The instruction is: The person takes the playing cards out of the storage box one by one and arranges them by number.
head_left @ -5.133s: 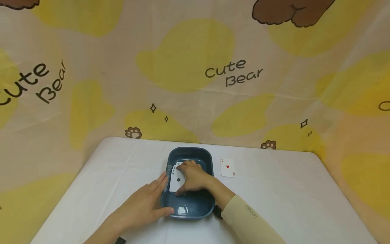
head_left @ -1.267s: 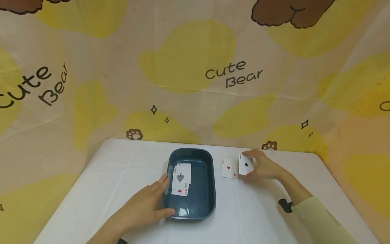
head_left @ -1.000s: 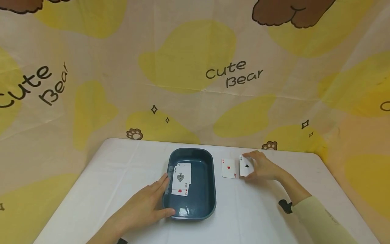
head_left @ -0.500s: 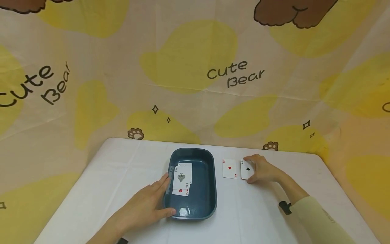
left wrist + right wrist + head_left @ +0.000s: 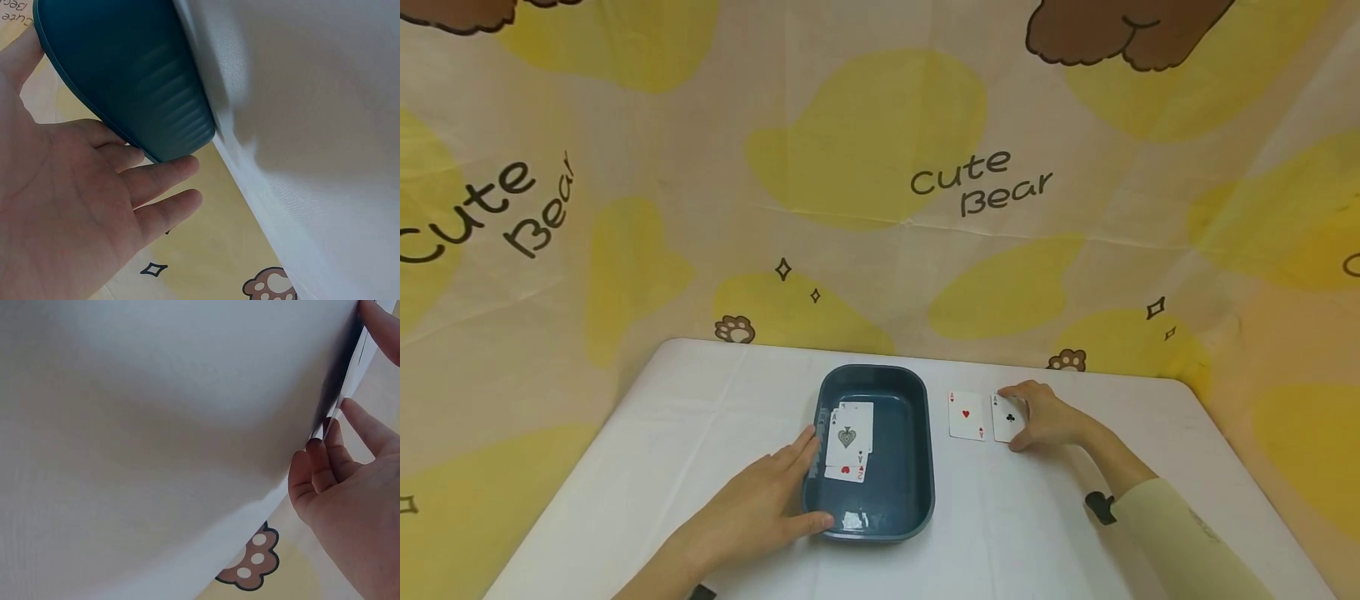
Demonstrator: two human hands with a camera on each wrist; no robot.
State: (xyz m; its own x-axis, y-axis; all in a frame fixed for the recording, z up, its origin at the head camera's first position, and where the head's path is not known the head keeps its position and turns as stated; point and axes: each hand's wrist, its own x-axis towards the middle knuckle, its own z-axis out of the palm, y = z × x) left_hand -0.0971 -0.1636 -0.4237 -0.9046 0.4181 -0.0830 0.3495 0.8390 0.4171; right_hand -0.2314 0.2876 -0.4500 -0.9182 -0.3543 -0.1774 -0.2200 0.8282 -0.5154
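Note:
My right hand [image 5: 1048,417] pinches the ace of clubs [image 5: 1006,419] between thumb and fingertips, just right of the ace of hearts [image 5: 966,414], which lies face up on the table. In the right wrist view the card [image 5: 332,412] shows nearly edge-on, close to the cloth. My left hand [image 5: 752,508] rests with extended fingers against the left side of a dark blue tub [image 5: 930,475], thumb at its near rim. Inside the tub, the ace of spades [image 5: 847,442] overlaps a two of hearts [image 5: 846,475] and another card [image 5: 867,425] mostly hidden beneath it.
A white cloth covers the table [image 5: 1045,542]. Behind it hangs a yellow-and-beige bear-print curtain [image 5: 865,133], close to the table's far edge. Black bands show at the right wrist [image 5: 1101,507] and left wrist [image 5: 703,592].
My right hand has carried the ace of clubs out of the tub to the right and lowered it beside the ace of hearts. The ace of spades is now uncovered. My left hand stays put.

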